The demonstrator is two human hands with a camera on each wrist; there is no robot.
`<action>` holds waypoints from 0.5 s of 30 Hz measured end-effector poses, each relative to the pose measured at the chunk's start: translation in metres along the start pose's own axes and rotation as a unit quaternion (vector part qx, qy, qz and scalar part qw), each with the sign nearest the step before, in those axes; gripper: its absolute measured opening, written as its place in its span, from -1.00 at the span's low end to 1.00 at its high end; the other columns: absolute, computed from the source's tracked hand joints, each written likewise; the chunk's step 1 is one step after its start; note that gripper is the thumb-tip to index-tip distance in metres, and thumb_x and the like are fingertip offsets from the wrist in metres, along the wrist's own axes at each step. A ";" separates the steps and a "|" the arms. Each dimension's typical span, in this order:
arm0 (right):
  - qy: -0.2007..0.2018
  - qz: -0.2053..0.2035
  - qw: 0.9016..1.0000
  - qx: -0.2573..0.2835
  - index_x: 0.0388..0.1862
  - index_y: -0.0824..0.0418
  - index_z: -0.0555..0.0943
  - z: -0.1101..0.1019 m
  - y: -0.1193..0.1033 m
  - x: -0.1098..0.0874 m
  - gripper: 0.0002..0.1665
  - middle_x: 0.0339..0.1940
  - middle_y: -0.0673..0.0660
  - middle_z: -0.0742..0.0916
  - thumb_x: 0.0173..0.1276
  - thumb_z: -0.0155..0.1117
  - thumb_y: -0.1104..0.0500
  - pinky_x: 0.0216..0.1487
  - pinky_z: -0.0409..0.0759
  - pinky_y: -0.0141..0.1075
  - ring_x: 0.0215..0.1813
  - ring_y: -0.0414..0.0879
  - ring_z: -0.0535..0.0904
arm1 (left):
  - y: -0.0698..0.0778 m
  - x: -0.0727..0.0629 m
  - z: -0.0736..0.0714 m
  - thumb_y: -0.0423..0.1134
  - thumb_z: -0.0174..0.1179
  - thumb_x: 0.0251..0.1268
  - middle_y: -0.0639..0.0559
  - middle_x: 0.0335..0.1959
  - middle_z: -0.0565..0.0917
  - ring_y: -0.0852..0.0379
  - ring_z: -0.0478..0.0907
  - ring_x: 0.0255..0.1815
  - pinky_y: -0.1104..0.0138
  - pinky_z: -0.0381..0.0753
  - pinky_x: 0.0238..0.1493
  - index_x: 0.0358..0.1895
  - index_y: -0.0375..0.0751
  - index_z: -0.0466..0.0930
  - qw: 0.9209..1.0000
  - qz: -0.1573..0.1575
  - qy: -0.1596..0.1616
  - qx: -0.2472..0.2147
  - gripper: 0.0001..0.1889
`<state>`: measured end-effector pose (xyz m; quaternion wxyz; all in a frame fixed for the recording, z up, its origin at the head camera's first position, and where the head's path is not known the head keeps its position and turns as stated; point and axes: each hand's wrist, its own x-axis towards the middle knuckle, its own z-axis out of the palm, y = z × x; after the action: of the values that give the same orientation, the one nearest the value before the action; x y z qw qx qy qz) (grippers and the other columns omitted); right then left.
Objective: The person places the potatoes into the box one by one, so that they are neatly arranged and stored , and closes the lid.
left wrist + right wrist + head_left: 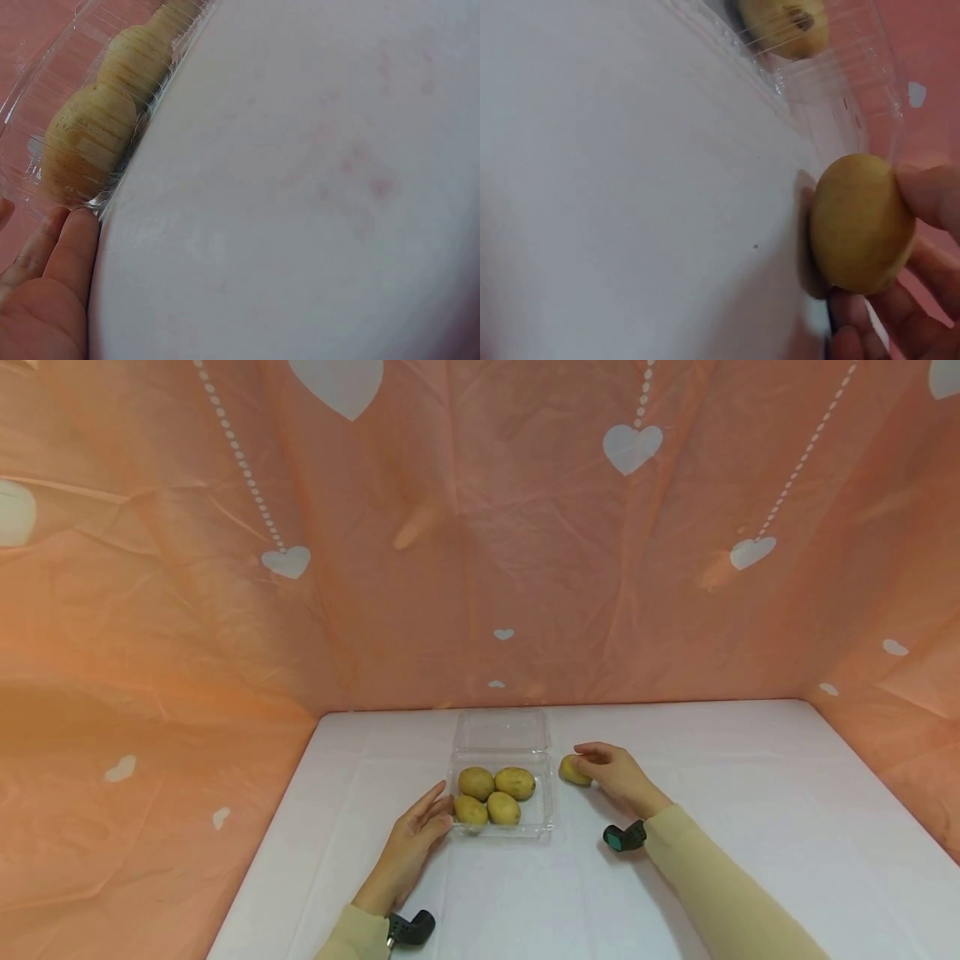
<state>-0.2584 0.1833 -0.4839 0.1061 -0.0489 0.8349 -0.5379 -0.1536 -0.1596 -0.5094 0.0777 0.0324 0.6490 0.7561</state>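
Observation:
A clear plastic clamshell box stands on the table with its lid folded back away from me. Several yellow-brown potatoes lie inside, mostly toward the left, leaving bare box floor at the front right. My left hand rests against the box's left side, fingers extended and fingertips right at its lower edge in the left wrist view. Just right of the box, my right hand holds one more potato between thumb and fingers, low over the table, its shadow right beside it.
A white cloth covers the table. An orange curtain with white hearts hangs behind and at both sides. Each wrist wears a small black camera, such as the right one.

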 end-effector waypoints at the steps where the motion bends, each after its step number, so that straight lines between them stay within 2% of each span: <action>1: -0.001 -0.001 1.000 -0.006 0.25 0.32 0.50 0.000 -0.001 0.000 -0.42 0.02 0.20 0.66 0.36 0.29 0.02 0.00 0.52 -0.24 0.05 0.02 0.54 | 0.000 0.000 0.000 -0.31 0.16 0.37 -0.33 0.41 0.25 -0.14 0.12 0.46 0.25 0.30 0.32 0.49 -0.20 0.13 1.000 0.000 0.000 0.000 -0.34; 4: -0.008 -0.002 1.000 -0.029 0.22 0.32 0.51 -0.002 -0.002 -0.001 -0.44 -0.01 0.20 0.65 0.36 0.29 0.03 -0.08 0.54 -0.27 0.03 0.02 0.55 | 0.000 0.000 0.000 -0.31 0.16 0.37 -0.33 0.41 0.24 -0.14 0.12 0.46 0.27 0.31 0.32 0.49 -0.20 0.13 1.000 0.000 0.001 -0.001 -0.33; 9: -0.025 -0.004 0.998 -0.054 0.15 0.35 0.56 -0.004 -0.007 -0.004 -0.48 0.02 0.21 0.66 0.35 0.29 0.03 -0.06 0.56 -0.21 0.04 0.04 0.53 | 0.000 0.000 0.000 -0.31 0.16 0.37 -0.31 0.41 0.25 -0.13 0.12 0.46 0.26 0.31 0.32 0.49 -0.19 0.14 1.000 -0.003 0.003 -0.001 -0.34; 15: -0.030 -0.001 0.996 -0.087 -0.04 0.32 0.63 -0.004 -0.009 -0.002 -0.61 -0.20 0.11 0.69 0.27 0.36 0.08 -0.17 0.54 -0.28 -0.13 -0.04 0.54 | -0.001 0.000 0.000 -0.31 0.15 0.38 -0.31 0.42 0.25 -0.13 0.12 0.46 0.25 0.29 0.33 0.49 -0.18 0.14 1.000 -0.003 0.002 -0.001 -0.34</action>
<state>-0.2572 0.1834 -0.4736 0.1257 -0.0744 0.8752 -0.4612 -0.1538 -0.1599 -0.5102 0.0793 0.0290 0.6487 0.7563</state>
